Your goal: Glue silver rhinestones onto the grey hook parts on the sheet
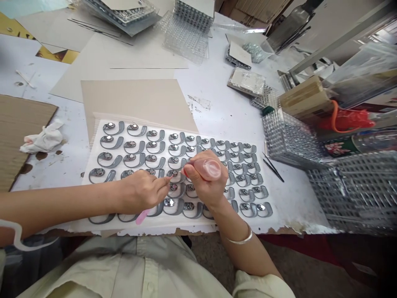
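My right hand [211,186] is wrapped round a pinkish translucent squeeze bottle [211,169], its rounded end toward me and its nozzle hidden. My left hand [144,190] is pinched, fingertips at one of the pieces near the middle of the sheet. A pink flat handle [142,216] sticks out below that hand, seemingly part of a slim tool in its grip. Both hands are over a white padded sheet [74,225] bearing rows of grey curved pieces [116,143], each with a round setting at one end. Some settings carry a shiny clear stone [169,202].
Black tweezers [273,167] lie right of the sheet. Stacked clear trays of stones [291,136] line the right side, near a green-labelled bottle [341,147]. Crumpled tissue [45,137] and cardboard [25,124] are at left. Grey card sheets [133,97] lie behind.
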Demonstrator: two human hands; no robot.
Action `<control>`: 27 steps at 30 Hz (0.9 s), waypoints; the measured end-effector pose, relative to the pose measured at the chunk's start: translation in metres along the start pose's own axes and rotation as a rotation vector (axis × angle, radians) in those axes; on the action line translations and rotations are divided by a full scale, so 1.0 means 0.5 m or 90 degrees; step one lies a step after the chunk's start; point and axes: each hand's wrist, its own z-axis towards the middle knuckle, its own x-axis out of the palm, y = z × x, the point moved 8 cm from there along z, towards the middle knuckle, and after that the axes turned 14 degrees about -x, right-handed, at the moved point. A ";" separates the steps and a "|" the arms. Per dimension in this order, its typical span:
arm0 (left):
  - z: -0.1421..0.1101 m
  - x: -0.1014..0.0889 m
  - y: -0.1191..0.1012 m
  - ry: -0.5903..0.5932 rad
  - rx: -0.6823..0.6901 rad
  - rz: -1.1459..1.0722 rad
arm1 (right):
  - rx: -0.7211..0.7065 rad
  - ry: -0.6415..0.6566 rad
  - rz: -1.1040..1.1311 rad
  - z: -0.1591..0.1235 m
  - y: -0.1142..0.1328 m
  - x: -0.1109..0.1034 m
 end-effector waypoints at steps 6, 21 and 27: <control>0.000 0.001 0.001 0.008 -0.004 -0.020 | -0.011 0.001 0.009 0.001 0.005 -0.001; 0.002 0.010 0.013 0.075 -0.033 -0.059 | -0.047 0.005 0.026 0.001 0.012 -0.001; 0.000 0.024 0.040 0.128 -0.087 -0.133 | -0.055 -0.001 0.033 0.002 0.014 -0.002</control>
